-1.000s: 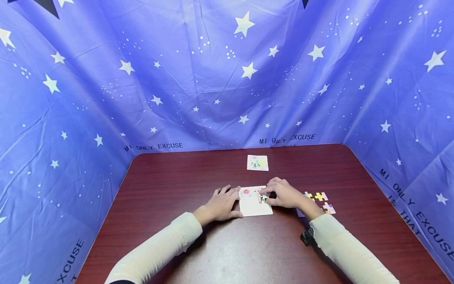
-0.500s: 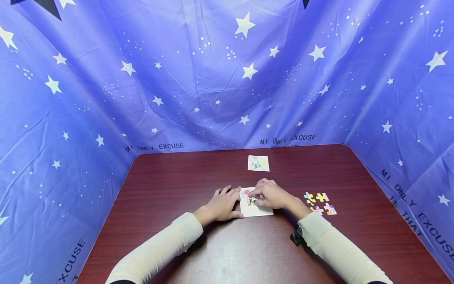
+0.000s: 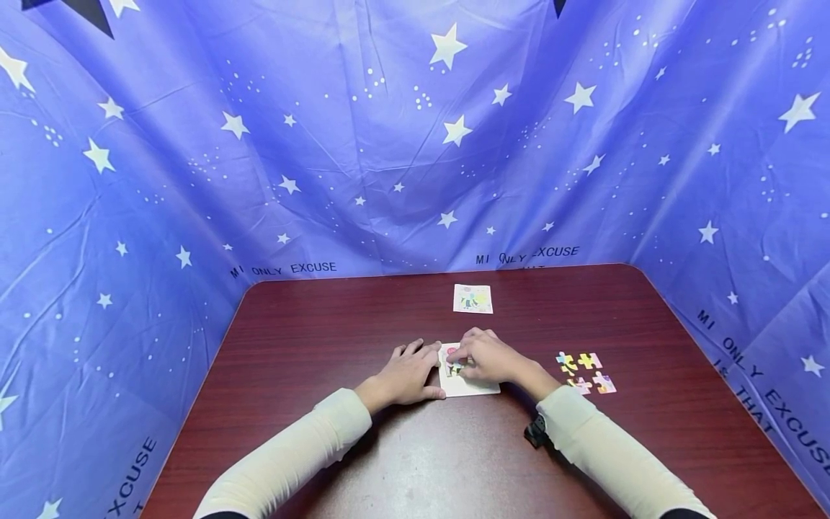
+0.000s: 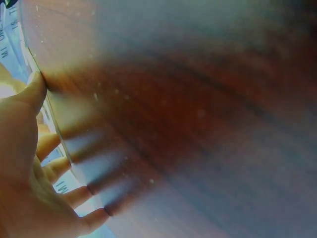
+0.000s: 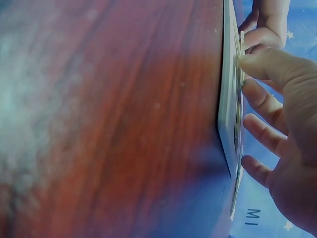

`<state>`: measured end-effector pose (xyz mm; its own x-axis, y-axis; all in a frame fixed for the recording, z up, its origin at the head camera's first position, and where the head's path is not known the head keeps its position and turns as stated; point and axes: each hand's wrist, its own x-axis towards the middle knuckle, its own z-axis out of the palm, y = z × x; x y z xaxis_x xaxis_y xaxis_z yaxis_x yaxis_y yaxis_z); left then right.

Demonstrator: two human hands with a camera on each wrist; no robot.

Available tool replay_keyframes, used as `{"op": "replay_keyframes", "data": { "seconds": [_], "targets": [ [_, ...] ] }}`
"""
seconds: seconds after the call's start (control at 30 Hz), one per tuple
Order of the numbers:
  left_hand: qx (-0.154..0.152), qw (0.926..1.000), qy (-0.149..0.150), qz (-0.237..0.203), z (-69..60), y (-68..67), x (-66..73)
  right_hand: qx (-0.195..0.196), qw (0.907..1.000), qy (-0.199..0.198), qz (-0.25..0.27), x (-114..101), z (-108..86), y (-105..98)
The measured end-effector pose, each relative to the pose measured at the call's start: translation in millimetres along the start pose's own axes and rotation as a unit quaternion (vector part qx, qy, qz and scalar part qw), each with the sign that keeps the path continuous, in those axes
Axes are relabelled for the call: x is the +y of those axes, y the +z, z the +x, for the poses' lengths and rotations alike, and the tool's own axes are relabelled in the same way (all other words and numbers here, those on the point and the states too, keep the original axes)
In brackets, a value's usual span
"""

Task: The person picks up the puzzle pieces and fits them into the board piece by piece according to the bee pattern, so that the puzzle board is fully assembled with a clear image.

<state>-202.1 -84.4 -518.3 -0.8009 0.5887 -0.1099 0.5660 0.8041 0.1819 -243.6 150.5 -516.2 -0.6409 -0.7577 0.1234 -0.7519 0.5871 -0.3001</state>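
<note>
Puzzle board (image 3: 481,388): white, lying flat on the counter (image 3: 415,461), with the left hand (image 3: 406,373) at its left edge and the right hand (image 3: 491,358) over it; its near part shows bare white.
Red round picture (image 3: 452,350): in the far left part of the puzzle board.
Puzzle piece (image 3: 454,370): over the left half of the puzzle board, partly hidden by fingers, a dark patch showing; whether it sits flat or slightly raised I cannot tell.
Right hand: comes in from the puzzle board's right side, thumb and forefinger pinching the puzzle piece with little gap, the other fingers loosely bent.
Left hand: fingers spread and relaxed, gripping nothing; thumb by the puzzle board's near left corner, forefinger by the far left one.
Loose pieces (image 3: 604,383): a small multicoloured group on the counter, right of the puzzle board and apart from it.
Picture card (image 3: 472,298): beyond the puzzle board, lying flat, with a colourful print.
Black device (image 3: 536,431): at the right cuff, nearer than the puzzle board and to its right.
Starry curtain (image 3: 382,158): blue, behind the counter, well beyond the puzzle board.
</note>
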Motion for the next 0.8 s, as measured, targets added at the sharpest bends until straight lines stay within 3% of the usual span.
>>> {"op": "replay_keyframes", "data": {
  "seconds": [0.8],
  "targets": [
    [0.001,1.0,0.0,0.008,1.3,2.2,-0.5,-0.011,0.9994,0.012,-0.031,-3.3,1.9,1.2]
  ]
}}
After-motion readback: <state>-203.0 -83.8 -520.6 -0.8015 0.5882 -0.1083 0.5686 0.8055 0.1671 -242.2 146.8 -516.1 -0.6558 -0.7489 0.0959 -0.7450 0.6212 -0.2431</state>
